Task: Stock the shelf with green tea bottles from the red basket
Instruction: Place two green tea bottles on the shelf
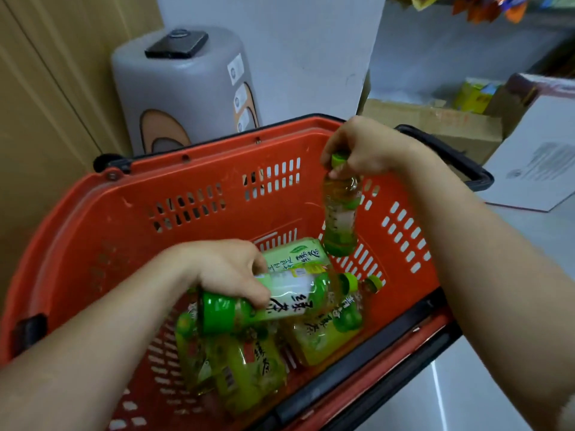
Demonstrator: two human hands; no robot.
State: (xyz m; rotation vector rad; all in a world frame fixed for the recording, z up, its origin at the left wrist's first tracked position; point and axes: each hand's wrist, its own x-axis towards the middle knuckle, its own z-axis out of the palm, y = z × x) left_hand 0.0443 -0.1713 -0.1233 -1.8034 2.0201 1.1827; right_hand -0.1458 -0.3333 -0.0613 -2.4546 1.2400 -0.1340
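Looking into the red basket (217, 169), I see my left hand (224, 269) with its fingers (259, 295) wrapped round a lying green tea bottle (289, 295), partly covering the black Chinese characters on its label. My right hand (364, 147) pinches an upright bottle (340, 213) by its cap near the basket's far wall. Spare bottles (249, 368) on the basket floor are blurred and half hidden.
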